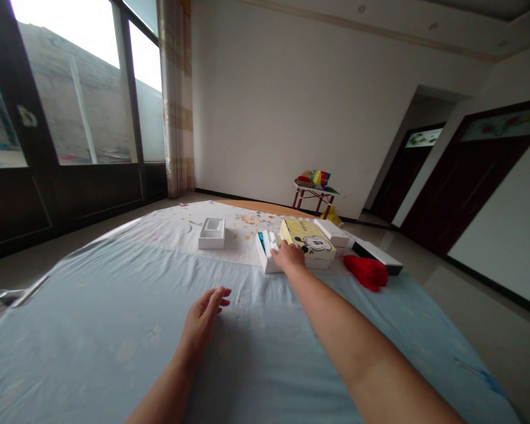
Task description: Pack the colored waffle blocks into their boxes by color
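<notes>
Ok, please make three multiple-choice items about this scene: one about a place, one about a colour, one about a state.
1. Where is the right hand?
A. on the white box at the left
B. at the open box beside the yellow box
C. on the red cloth

2. What colour is the sheet under the hands?
A. light blue
B. green
C. black

3. How is the left hand?
A. shut on scissors
B. open, fingers stretched, holding nothing
C. gripping the yellow box

Answers:
1 B: its fingers reach the near end of the open box, next to the yellow one.
2 A: the sheet is pale blue.
3 B: the palm faces down over bare sheet, with nothing in it.
</notes>
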The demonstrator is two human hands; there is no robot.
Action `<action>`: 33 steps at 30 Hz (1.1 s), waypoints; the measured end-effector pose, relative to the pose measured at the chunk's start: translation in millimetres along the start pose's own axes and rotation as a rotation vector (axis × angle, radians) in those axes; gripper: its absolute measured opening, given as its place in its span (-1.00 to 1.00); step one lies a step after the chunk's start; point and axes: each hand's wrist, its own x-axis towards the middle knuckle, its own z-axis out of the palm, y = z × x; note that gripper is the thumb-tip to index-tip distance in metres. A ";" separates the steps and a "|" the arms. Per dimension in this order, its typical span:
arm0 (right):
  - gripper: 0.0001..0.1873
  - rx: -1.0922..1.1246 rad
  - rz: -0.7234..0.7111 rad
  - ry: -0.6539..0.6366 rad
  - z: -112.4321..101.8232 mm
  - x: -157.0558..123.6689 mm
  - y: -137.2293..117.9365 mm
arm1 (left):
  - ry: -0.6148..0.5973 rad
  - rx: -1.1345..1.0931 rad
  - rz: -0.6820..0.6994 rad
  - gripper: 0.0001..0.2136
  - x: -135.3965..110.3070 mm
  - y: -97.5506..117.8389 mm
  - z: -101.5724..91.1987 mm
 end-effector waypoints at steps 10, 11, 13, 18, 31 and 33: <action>-0.51 0.046 0.066 0.019 11.1 -0.4 -9.1 | 0.009 0.001 0.008 -0.56 -1.2 1.4 -0.2; -0.50 0.049 0.065 0.016 11.8 -0.8 -10.2 | 0.003 0.001 0.005 -0.56 -1.0 1.4 -0.3; -0.49 0.053 0.060 0.013 12.9 -2.0 -12.6 | -0.003 -0.003 0.000 -0.55 -0.7 1.7 -0.2; -0.51 0.069 0.053 0.019 15.2 -5.5 -20.0 | 0.010 -0.005 0.006 -0.56 -1.0 1.9 0.4; -0.31 0.168 0.144 0.063 18.2 2.3 -18.3 | 0.015 -0.010 0.008 -0.57 -0.4 0.9 0.3; -0.31 0.178 0.149 0.076 16.6 4.0 -19.1 | 0.004 -0.005 0.011 -0.57 0.1 0.2 0.2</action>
